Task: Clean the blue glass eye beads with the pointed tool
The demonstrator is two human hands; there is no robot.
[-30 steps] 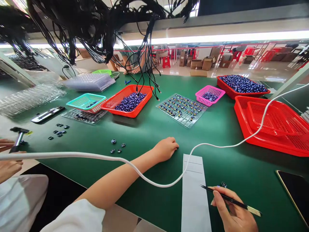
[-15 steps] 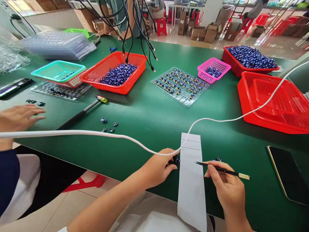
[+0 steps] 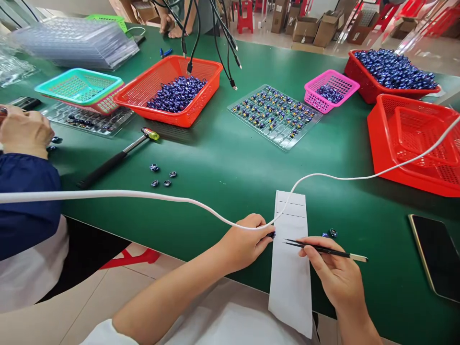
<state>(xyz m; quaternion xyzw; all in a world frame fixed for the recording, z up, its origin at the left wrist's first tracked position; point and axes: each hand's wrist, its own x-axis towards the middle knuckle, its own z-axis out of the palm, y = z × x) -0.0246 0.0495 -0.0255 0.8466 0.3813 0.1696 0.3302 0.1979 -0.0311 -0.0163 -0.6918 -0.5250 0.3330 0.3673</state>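
Note:
My left hand point(image 3: 247, 244) pinches a small dark blue shiny part point(image 3: 271, 234) at the left edge of a white paper strip point(image 3: 290, 268); the fingers cover most of the part. In my right hand point(image 3: 332, 273) is a pair of black tweezers point(image 3: 325, 249) with a pale end. Their tips point left over the paper, slightly apart, with nothing visible between them and a short gap from the part. Just right of the strip lie a couple of similar blue parts point(image 3: 333, 233). A white cable point(image 3: 201, 205) crosses in front of my left hand.
A hammer point(image 3: 118, 159) and several loose parts point(image 3: 154, 167) lie to the left. Behind are a red basket point(image 3: 212, 88) of parts, a clear tray point(image 3: 283, 143), a pink basket point(image 3: 350, 88) and red bins point(image 3: 375, 139). A phone point(image 3: 436, 254) lies right. A co-worker's hand point(image 3: 27, 132) works far left.
The tweezers' tips have spread apart and shifted slightly left toward the part. The co-worker's hand has moved in the left of the view. My head view has tilted a little.

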